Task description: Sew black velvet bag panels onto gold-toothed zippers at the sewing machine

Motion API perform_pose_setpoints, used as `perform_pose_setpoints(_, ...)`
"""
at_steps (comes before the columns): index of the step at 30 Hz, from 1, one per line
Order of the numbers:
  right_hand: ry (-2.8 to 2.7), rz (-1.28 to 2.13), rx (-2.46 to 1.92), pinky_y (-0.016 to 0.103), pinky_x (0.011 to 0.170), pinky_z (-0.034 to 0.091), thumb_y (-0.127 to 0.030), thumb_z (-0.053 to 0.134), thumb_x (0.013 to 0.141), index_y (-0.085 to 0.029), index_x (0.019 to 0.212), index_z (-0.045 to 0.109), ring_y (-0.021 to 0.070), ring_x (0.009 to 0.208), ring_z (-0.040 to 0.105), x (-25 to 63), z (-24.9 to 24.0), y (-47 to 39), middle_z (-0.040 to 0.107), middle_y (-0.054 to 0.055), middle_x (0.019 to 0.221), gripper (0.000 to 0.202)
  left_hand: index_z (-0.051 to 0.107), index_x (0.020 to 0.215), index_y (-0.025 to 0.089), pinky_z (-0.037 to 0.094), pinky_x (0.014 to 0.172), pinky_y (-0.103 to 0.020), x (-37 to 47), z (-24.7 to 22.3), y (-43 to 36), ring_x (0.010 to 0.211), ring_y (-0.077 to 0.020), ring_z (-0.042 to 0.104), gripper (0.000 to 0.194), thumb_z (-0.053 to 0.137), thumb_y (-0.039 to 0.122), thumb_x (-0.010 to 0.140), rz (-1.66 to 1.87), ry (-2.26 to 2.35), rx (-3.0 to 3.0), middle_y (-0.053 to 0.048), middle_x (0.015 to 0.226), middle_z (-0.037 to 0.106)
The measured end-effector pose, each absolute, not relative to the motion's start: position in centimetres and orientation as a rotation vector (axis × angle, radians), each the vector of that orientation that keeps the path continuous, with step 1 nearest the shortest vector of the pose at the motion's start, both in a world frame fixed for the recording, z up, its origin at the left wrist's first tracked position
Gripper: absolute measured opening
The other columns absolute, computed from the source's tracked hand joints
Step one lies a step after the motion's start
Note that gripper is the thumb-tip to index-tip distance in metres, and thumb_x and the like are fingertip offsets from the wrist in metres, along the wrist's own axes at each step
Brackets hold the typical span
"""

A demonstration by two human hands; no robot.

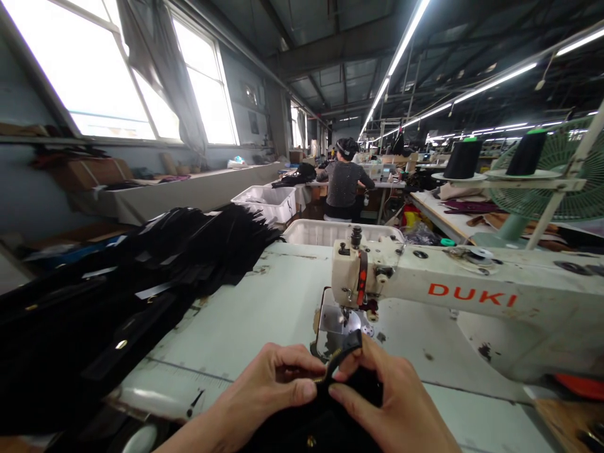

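Black fabric (302, 428) with a zipper along its edge hangs between my hands at the front of the sewing table. My left hand (278, 384) pinches the zipper edge between thumb and fingers. On the other side, my right hand (382, 390) is closed on the same piece, its end bent up in a dark tab over the fingers. Just beyond the hands is the needle area of a white sewing machine (401, 277), which the fabric does not visibly reach.
A large pile of black pieces (189, 251) covers the table's left side. Behind the table are white bins (268, 200), and a person (344, 182) sits farther back. Thread cones (462, 158) and a green fan (576, 176) stand at right.
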State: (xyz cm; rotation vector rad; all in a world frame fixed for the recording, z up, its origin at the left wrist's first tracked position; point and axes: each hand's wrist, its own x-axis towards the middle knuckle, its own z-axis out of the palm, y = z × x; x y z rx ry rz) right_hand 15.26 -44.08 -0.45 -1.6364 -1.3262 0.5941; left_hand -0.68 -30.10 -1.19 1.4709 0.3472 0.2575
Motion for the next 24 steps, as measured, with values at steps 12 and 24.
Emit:
perform_pose_setpoints(12, -1.178, 0.481, -1.636, 0.021, 0.076, 0.045, -0.026, 0.062, 0.076, -0.026, 0.085, 0.058, 0.0110, 0.079, 0.067, 14.0, 0.0, -44.6, 0.071, -0.008, 0.082, 0.009, 0.074, 0.086, 0.017, 0.040, 0.068, -0.025, -0.7, -1.9, -31.2, 0.076, -0.0167, 0.056, 0.031, 0.071, 0.047, 0.085, 0.509, 0.404, 1.725, -0.004, 0.081, 0.063)
perform_pose_setpoints(24, -0.930, 0.686, -1.677, 0.025, 0.067, 0.047, -0.040, 0.069, 0.066, -0.025, 0.079, 0.072, 0.0185, 0.072, 0.065, 14.7, -0.1, -45.1, 0.072, -0.002, 0.073, 0.021, 0.075, 0.079, 0.015, 0.041, 0.063, -0.022, -0.7, -1.7, -32.0, 0.069, -0.0140, 0.055, 0.030, 0.077, 0.045, 0.080, 0.512, 0.437, 1.566, -0.002, 0.074, 0.061)
